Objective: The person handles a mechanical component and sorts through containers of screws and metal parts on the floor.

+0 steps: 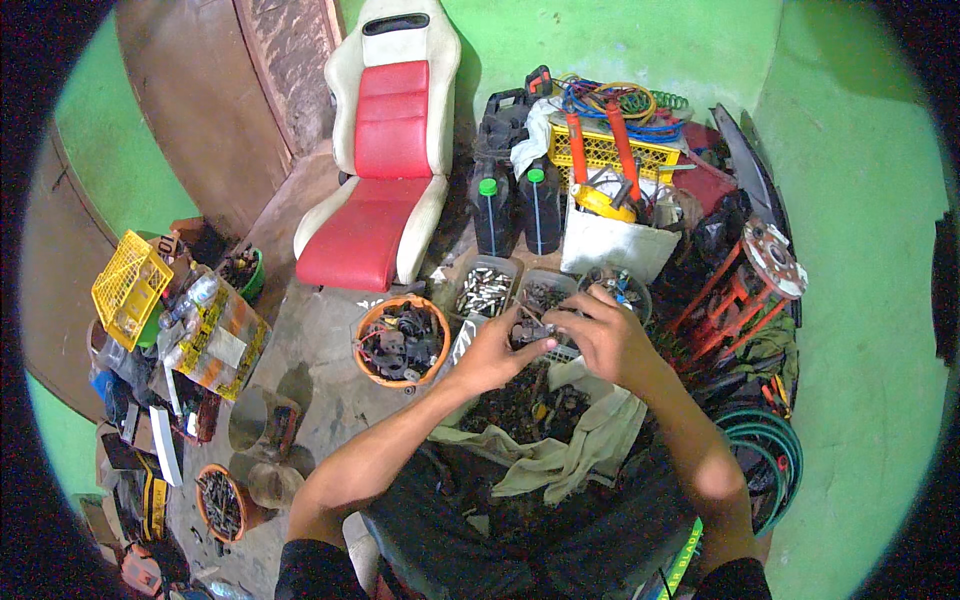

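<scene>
Both hands meet in front of me, over a bin of dark small parts. My left hand [492, 352] is closed on a small dark grey part [530, 329], thumb along its near side. Its exact kind is too small to make out. From the other side, the bent fingers of my right hand [606, 338] pinch at the same part, partly covering it. Below the hands lies a heap of dark parts [515, 412], with a grey-green cloth [560, 455] draped over the near rim of its container.
An orange tub [443, 362] of dark parts stands left of my hands. Beyond them are a clear box [512, 268] of small metal pieces and a round container [643, 296]. Farther off stand a red-white car seat [392, 120], black jugs [493, 215] and an orange metal frame [735, 290].
</scene>
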Motion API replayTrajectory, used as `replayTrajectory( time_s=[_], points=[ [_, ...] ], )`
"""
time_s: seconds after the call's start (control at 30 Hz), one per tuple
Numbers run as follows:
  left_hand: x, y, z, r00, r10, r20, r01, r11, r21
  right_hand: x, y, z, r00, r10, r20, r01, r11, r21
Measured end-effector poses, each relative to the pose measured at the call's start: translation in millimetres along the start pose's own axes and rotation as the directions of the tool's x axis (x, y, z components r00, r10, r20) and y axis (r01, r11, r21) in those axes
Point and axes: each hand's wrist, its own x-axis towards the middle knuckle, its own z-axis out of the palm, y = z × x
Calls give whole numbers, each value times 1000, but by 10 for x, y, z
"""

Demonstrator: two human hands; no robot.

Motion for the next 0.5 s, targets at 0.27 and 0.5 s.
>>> replayTrajectory(
  time_s=[0.27, 0.5],
  points=[
    [172, -129, 28, 995, -92, 39, 89, 993, 80, -54, 258, 189, 986, 161, -38, -153, 977, 149],
    [186, -390, -94, 981, -193, -35, 196, 960, 201, -264, 752, -202, 785, 620, -9, -620, 785, 1]
  ],
)
